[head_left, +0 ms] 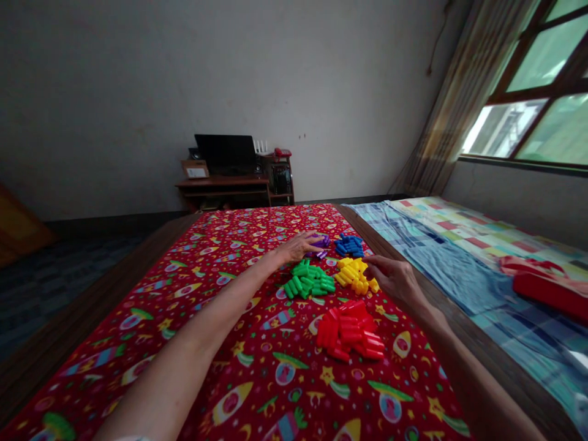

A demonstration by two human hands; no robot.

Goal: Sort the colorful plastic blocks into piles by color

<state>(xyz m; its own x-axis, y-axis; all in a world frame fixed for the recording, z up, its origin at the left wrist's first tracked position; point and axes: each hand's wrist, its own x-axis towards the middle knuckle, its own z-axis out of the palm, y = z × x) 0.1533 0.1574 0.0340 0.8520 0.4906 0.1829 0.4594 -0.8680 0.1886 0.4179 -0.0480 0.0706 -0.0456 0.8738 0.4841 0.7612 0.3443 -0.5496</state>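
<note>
On a red cloth with rocket prints [257, 367] lie sorted heaps of small plastic pieces: red [350, 337], green [309, 279], yellow [353, 274], blue [349, 245] and purple [320, 242]. My left hand [298, 246] reaches far forward, its fingers curled over the purple heap. My right hand [395, 278] rests beside the yellow heap, fingers bent and touching its right edge; whether they hold a piece is hidden.
The cloth covers a long wooden table [478, 349]. A bed with a checked sheet [463, 257] and a red item [551, 291] lies to the right. A desk with a monitor [227, 165] stands against the far wall, a window [537, 104] at right.
</note>
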